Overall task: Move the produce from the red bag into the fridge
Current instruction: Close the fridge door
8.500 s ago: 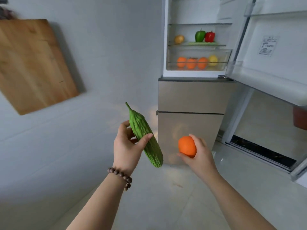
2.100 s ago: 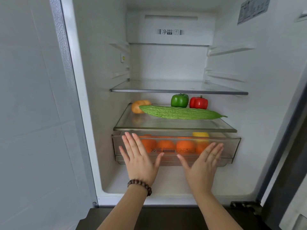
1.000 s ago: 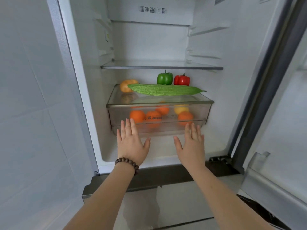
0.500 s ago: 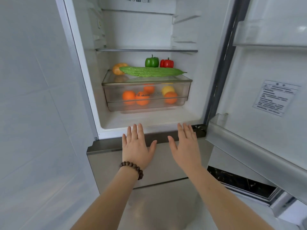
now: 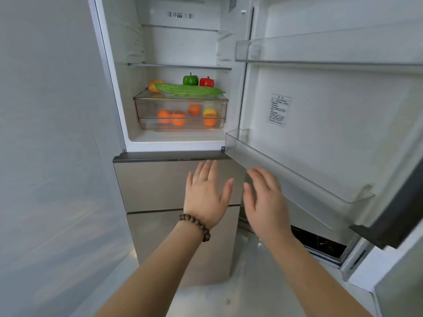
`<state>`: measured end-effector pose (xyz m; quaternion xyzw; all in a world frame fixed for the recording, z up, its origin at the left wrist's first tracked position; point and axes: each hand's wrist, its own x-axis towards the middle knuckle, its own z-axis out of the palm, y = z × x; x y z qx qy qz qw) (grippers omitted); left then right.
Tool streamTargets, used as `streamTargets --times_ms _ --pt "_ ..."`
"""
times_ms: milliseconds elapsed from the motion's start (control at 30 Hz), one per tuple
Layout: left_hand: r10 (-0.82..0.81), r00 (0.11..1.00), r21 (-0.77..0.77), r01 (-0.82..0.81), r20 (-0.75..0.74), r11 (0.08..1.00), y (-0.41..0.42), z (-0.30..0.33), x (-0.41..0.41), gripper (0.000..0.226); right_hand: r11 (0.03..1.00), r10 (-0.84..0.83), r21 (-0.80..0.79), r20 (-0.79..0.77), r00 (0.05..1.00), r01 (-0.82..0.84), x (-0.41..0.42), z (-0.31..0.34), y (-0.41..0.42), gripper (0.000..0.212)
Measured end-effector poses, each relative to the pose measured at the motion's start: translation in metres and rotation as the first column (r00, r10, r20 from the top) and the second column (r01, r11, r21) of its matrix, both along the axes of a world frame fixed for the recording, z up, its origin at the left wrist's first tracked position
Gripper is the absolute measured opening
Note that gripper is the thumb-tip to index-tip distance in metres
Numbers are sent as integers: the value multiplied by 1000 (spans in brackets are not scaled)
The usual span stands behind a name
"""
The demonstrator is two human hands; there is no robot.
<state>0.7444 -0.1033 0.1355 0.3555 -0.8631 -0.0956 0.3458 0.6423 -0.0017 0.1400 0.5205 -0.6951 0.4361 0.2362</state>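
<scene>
While the fridge (image 5: 128, 143) door hangs open, our left hand (image 5: 204, 195) and right hand (image 5: 266, 200) hover flat-fingered, empty; bitter gourd (image 5: 188, 89) at 12 o'clock, oranges (image 5: 178, 117) below, slightly blurry.

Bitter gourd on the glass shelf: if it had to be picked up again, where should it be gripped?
Grip the bitter gourd round its thick middle, reaching in from the front. It lies crosswise with its long side facing the opening, and both ends taper to slippery points.
</scene>
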Motion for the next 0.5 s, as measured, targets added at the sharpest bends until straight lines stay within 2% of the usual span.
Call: streamTargets --times_ms 133,267,400,500 --pt "-163 987 -87 163 6 983 59 18 -26 66 981 -175 -102 -99 979 165 -33 23 66 32" --pt "-329 922 -117 357 203 927 100 19 -62 71 946 -322 33 -36 946 324 -63 20 112 35" --pt "-379 846 -59 430 376 901 116 13 -90 78 936 -328 148 27 944 320 -74 3 135 31" --pt "-365 852 -61 415 374 908 116 12 -95 79 941 -296 170 -10 955 293 -77 4 139 25"
